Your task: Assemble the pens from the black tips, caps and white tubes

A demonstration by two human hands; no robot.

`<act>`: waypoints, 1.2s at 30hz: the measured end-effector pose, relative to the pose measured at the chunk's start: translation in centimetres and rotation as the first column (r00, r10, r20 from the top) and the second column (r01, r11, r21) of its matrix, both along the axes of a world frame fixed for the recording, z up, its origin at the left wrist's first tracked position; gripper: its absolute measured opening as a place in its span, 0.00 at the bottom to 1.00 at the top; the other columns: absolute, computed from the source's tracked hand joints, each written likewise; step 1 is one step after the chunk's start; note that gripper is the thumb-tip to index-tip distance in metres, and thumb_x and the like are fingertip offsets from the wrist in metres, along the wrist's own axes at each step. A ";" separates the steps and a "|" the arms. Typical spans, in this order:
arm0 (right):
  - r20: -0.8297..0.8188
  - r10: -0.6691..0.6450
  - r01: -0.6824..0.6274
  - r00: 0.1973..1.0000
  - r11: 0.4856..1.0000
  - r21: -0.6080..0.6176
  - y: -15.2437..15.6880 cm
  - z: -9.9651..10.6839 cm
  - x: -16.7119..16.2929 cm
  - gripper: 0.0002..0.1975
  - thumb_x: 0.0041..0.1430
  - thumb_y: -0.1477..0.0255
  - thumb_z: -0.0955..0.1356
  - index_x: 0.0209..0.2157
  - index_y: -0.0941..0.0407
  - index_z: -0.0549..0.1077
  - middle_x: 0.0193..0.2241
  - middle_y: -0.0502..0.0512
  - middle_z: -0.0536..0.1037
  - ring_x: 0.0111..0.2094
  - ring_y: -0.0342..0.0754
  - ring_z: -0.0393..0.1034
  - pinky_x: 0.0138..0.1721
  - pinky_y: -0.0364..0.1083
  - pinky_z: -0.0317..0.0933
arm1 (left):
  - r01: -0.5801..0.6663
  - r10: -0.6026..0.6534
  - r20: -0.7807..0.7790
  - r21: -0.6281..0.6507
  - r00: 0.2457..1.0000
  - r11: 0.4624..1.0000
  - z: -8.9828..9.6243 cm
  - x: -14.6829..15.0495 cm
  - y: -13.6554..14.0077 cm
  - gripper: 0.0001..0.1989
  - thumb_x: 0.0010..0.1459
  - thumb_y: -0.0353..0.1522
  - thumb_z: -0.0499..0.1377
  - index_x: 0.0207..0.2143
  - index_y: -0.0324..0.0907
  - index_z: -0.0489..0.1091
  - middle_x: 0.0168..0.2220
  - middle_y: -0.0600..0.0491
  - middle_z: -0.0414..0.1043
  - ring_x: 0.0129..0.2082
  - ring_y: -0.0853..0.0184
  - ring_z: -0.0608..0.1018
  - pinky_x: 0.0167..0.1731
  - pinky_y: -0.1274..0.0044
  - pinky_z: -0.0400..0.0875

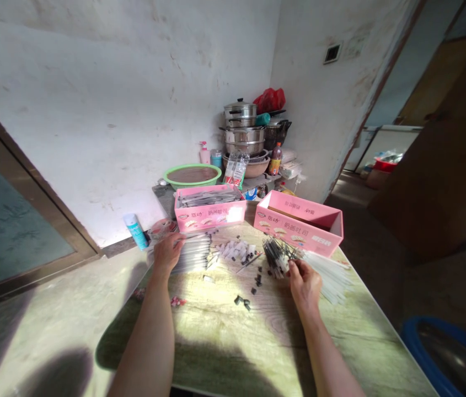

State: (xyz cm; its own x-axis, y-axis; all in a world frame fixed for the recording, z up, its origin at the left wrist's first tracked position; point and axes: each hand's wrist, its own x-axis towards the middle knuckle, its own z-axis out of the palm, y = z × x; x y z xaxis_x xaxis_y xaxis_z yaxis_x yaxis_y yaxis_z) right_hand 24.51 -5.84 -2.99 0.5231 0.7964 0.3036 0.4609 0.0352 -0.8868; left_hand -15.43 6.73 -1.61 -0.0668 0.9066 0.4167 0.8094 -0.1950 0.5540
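My left hand point(169, 253) is at the left end of a row of clear, thin tubes point(193, 253), fingers drawn together; what they hold is too small to make out. At the right, my right hand point(306, 284) has its fingers closed in a pinch beside a bundle of dark thin sticks point(276, 256). Whatever lies in that pinch is hidden. A fan of whitish strips point(327, 278) lies just beyond its knuckles. Between my hands sit a heap of small white pieces point(236, 251) and several small black caps or blocks point(258, 280).
Two pink boxes stand at the table's back: the left box point(212, 216) full of wrapped thin items, the right box point(299, 229) open. Behind are a green basin point(192, 175) and stacked steamer pots point(244, 132). A blue-white can point(136, 231) is at left, a blue tub point(443, 353) at right.
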 end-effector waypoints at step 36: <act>0.114 -0.087 0.103 0.990 0.985 -0.138 0.2 0.2 2.0 0.20 0.58 0.53 0.67 0.26 0.55 0.75 0.22 0.62 0.80 0.26 0.58 0.77 0.28 0.49 0.62 | 0.412 -0.398 0.107 -0.231 0.911 0.881 1.7 17.7 -7.9 0.04 0.59 0.29 0.63 0.34 0.42 0.79 0.37 0.43 0.78 0.39 0.54 0.80 0.44 0.69 0.69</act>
State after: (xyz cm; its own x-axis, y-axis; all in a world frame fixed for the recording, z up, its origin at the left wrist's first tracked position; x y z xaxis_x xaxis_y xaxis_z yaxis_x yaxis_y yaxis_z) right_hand 26.54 -5.68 -2.79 0.5691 0.7837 0.2488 0.5488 -0.1367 -0.8247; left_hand 2.24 -1.12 0.13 0.3120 0.9316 0.1865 0.6555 -0.3532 0.6676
